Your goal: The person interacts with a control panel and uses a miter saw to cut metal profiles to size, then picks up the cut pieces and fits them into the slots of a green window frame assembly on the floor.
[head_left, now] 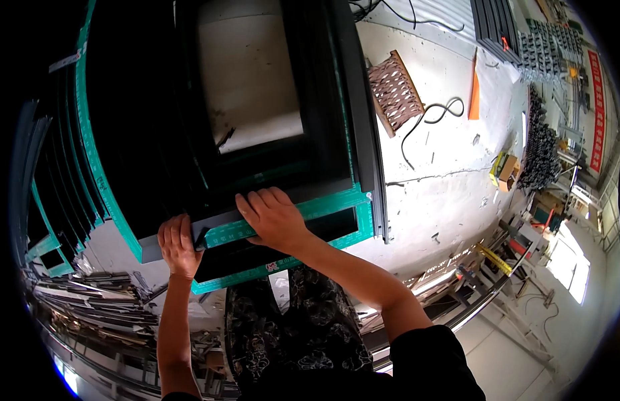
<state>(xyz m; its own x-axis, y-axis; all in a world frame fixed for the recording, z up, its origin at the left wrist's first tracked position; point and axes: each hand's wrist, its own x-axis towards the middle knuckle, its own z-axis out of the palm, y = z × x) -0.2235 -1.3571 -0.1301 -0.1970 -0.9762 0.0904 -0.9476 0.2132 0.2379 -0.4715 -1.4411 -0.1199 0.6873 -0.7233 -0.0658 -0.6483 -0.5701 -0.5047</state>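
A large dark window frame with green protective film on its faces stands before me. Near its lower left corner, the fingers of my left hand curl over the grey edge. Beside the left thumb a small dark piece shows at the end of the green film; whether the thumb pinches it I cannot tell. My right hand lies farther right on the same bar, its fingers bent over the top edge and its thumb on the near side. Below both hands is a narrow dark opening bordered in green.
More green-edged frames lean at the left, above a rack of long profiles. On the pale floor at right are a brown lattice-sided spool, a black cable, an orange strip and a yellow box.
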